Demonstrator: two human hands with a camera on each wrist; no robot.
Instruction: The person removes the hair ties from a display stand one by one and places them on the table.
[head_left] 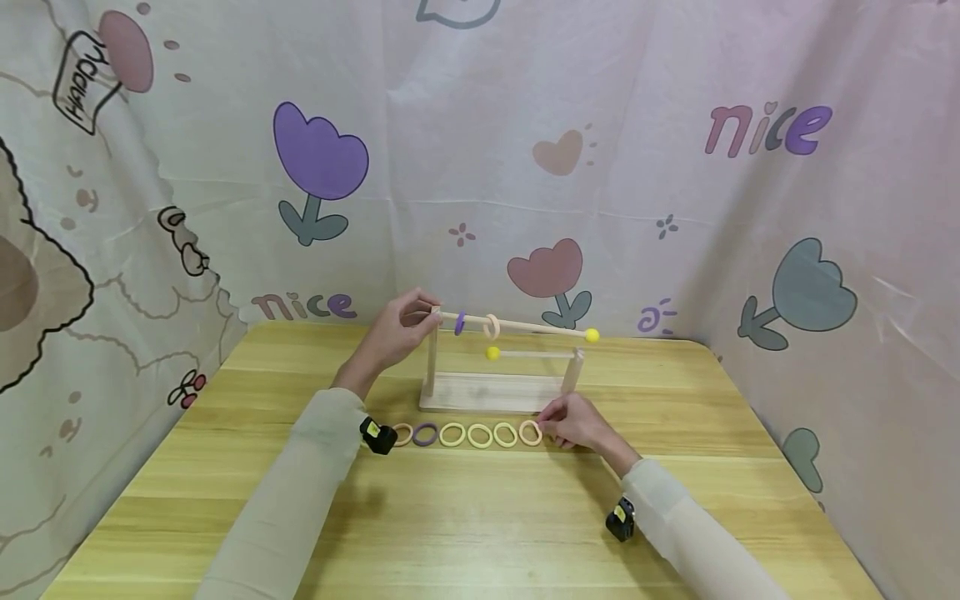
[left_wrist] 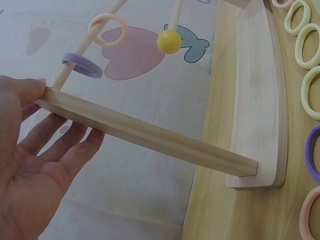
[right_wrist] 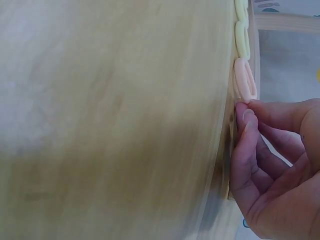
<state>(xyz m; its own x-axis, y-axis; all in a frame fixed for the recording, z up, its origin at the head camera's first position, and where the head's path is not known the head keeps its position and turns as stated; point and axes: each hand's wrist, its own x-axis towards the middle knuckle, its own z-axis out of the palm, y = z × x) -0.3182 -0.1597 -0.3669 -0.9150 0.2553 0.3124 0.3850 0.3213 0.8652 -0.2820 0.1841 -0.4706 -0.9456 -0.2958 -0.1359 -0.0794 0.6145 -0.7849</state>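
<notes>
My left hand [head_left: 395, 332] grips the top end of the left post [left_wrist: 150, 132] of a wooden stand, thumb on one side and fingers on the other. From that post a long rod runs right to a yellow ball [head_left: 592, 335]. A purple hair tie [left_wrist: 82, 66] and a peach hair tie [left_wrist: 125, 32] hang on this rod. Lower down, a second rod from the right post ends in another yellow ball [left_wrist: 169, 42], with no hair tie on it. With thumb and index fingertips, my right hand [head_left: 577, 421] pinches the edge of a peach hair tie [right_wrist: 243, 80] at the row's right end.
In front of the stand's base [head_left: 495, 393] lies a row of several hair ties, among them a purple one [head_left: 415, 435] and yellow ones [head_left: 441, 435]. The wooden table [head_left: 480, 517] reaches back to a printed curtain [head_left: 450, 150]. Both sleeves carry small black wrist cameras.
</notes>
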